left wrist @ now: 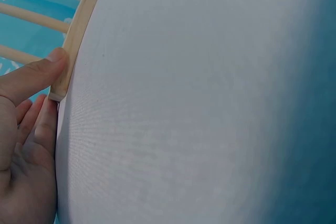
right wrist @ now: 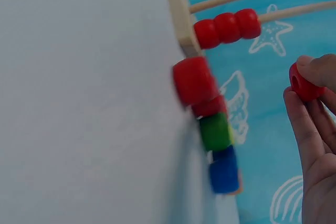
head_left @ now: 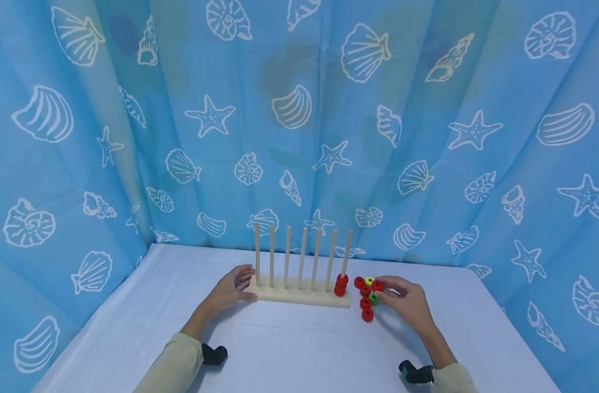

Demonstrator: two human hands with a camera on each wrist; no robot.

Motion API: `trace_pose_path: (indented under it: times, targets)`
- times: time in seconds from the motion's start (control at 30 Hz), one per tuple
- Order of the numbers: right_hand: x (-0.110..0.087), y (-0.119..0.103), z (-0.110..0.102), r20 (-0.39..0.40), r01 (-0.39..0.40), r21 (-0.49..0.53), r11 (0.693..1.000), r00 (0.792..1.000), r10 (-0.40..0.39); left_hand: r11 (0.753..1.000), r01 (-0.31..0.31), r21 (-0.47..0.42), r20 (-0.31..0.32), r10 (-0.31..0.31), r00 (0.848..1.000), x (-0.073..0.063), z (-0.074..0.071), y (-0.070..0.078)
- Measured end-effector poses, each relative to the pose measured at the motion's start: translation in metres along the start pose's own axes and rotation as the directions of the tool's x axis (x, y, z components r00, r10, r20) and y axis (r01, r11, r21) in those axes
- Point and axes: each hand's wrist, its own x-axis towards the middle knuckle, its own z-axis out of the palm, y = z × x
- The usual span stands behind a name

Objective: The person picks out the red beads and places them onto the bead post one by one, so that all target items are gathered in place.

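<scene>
- Right hand (head_left: 410,303): nearly closed; thumb and fingertips pinch one red bead (right wrist: 306,91).
- Red bead, position: right of the peg rack, among the loose beads as seen in the head view. Its hole opens toward the left of the right wrist view, the side where the rack's base lies.
- Left hand (head_left: 226,293): moderately spread; thumb at the front and fingers at the rear grip the left end of the peg rack (head_left: 299,296). The left wrist view confirms the thumb pad's contact with the wood.
- Peg rack: long axis runs left to right across the table, right end slightly nearer the person. Seven pegs point upward.
- Rightmost peg: carries a red stack (right wrist: 227,28). The right wrist view separates it into three beads.
- Loose beads (head_left: 365,303): grouped just beside the rack's right end; red, yellow and green in the head view. Blue beads (right wrist: 224,176) appear only in the right wrist view.
- Table (head_left: 304,349): white surface supporting rack and beads.
- Curtain (head_left: 324,131): blue with white shell and starfish outlines, behind the table.
</scene>
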Motion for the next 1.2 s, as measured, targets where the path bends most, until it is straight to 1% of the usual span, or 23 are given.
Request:
trace_pose_path:
  times: [0.1,0.2,0.3,0.43,0.6,0.67,0.83,0.9,1.03,1.2]
  targets:
    - [0.006,-0.008,-0.002,-0.011,-0.009,0.014,1.0,1.0,0.009,1.0,0.003,-0.001,0.0,-0.003,1.0,0.001,0.0,0.001]
    - [0.012,-0.018,-0.004,-0.006,-0.005,0.03,1.0,1.0,0.005,1.0,-0.003,-0.002,0.005,0.003,1.0,0.0,0.0,0.001]
    - [0.017,-0.031,-0.007,-0.009,0.018,0.045,0.999,1.0,-0.018,1.0,-0.005,0.007,0.002,0.005,1.0,-0.001,0.0,0.002]
    - [0.028,-0.048,-0.012,-0.023,0.078,0.053,0.996,0.997,-0.077,1.0,0.001,0.028,-0.012,0.0,1.0,0.0,0.0,0.002]
    - [0.04,-0.068,-0.021,-0.03,0.159,0.079,0.984,0.987,-0.157,1.0,0.001,0.018,-0.015,-0.001,1.0,0.002,0.001,0.0]
    - [0.042,-0.082,-0.025,-0.033,0.185,0.093,0.978,0.983,-0.183,1.0,0.0,0.014,-0.011,0.0,1.0,0.002,0.001,-0.001]
    - [0.043,-0.123,-0.03,-0.043,0.236,0.081,0.968,0.971,-0.233,1.0,-0.005,0.014,-0.01,0.005,1.0,0.002,0.0,-0.003]
    - [0.045,-0.133,-0.031,-0.04,0.252,0.085,0.964,0.968,-0.249,1.0,-0.012,0.017,-0.01,0.012,1.0,0.002,0.0,-0.004]
    - [0.053,-0.143,-0.029,-0.02,0.285,0.116,0.952,0.959,-0.284,1.0,-0.018,0.005,-0.004,0.018,1.0,0.002,-0.001,-0.005]
    - [0.072,-0.134,-0.024,-0.034,0.312,0.153,0.938,0.95,-0.31,1.0,-0.025,-0.002,0.005,0.025,1.0,0.002,0.0,-0.004]
